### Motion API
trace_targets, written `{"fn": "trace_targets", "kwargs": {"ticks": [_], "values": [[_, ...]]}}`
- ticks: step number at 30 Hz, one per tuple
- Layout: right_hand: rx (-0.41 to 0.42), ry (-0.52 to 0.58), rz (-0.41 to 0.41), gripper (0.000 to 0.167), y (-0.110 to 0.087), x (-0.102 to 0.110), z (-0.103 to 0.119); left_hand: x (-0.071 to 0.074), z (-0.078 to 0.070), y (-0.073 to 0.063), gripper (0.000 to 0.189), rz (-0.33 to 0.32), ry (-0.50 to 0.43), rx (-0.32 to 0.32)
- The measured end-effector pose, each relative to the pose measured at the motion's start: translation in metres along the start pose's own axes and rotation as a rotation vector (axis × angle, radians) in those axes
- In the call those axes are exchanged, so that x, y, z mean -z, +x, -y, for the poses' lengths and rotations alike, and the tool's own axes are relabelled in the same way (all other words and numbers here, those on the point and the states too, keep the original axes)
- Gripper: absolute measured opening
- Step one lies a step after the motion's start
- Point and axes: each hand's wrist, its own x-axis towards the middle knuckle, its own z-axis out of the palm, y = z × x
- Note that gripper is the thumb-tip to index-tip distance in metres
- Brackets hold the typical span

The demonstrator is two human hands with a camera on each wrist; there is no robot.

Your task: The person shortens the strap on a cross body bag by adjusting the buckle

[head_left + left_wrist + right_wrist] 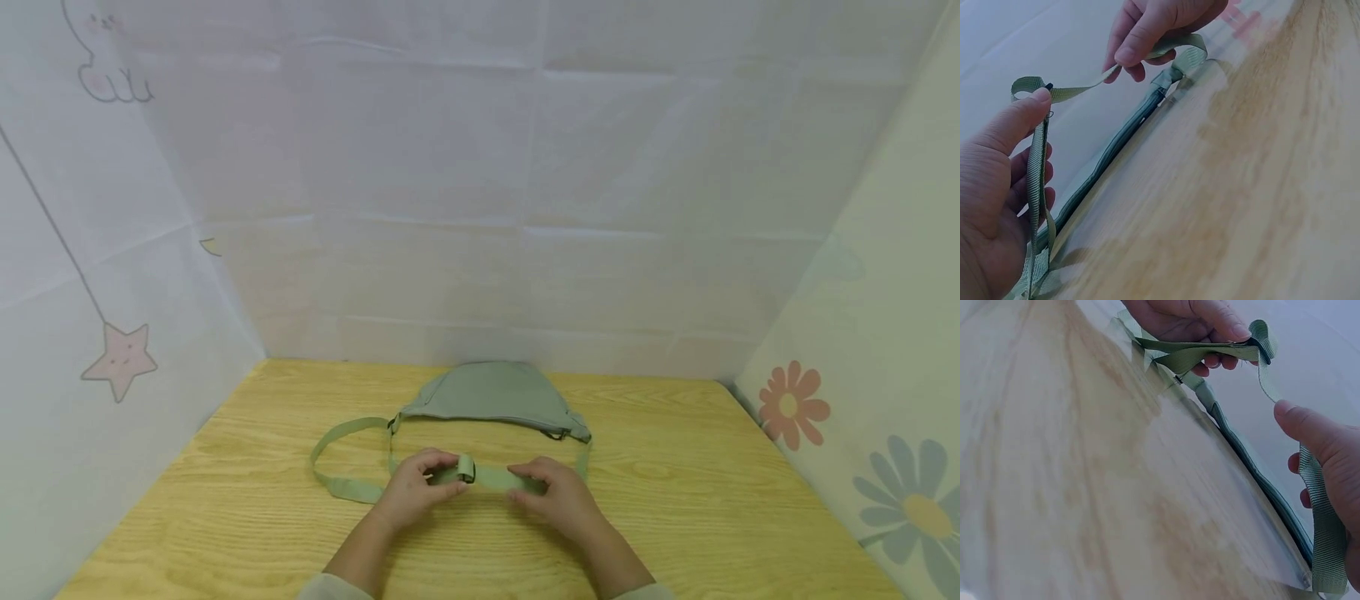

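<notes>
A grey-green sling bag (pixel 495 392) lies at the back of the table, its rounded side away from me. Its light green webbing strap (pixel 491 477) runs out from both ends and is raised in front of the bag. My left hand (pixel 412 487) pinches the strap beside a dark slider buckle (pixel 467 472), where the webbing forms a small loop (pixel 1027 84). Farther along the same strap, my right hand (pixel 561 497) pinches the webbing between thumb and fingers. The stretch between both hands sags slightly in the right wrist view.
A loop of slack strap (pixel 337 487) curves across the wooden table (pixel 675 483) left of my left hand. A zipper pull (pixel 555 435) hangs by the bag's right end. Pale patterned sheets (pixel 480 208) stand behind and at both sides.
</notes>
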Motion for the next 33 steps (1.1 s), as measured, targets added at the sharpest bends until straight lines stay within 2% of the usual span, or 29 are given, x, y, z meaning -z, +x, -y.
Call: {"fn": "trace_targets", "kwargs": {"ticks": [11,22,33], "values": [[0.042,0.106,-0.042,0.027,-0.0002,-0.0018,-0.0048,0.0003,-0.0024,-0.0003,0.033,0.005,-0.085,0.037],[0.043,0.154,-0.039,0.026,0.0007,-0.003,0.0002,-0.0018,-0.0011,0.0004,0.032,0.015,-0.038,0.015],[0.076,0.145,-0.018,0.03,0.0021,-0.007,0.0044,-0.0058,-0.0021,0.0005,0.029,0.049,-0.077,-0.003]]}}
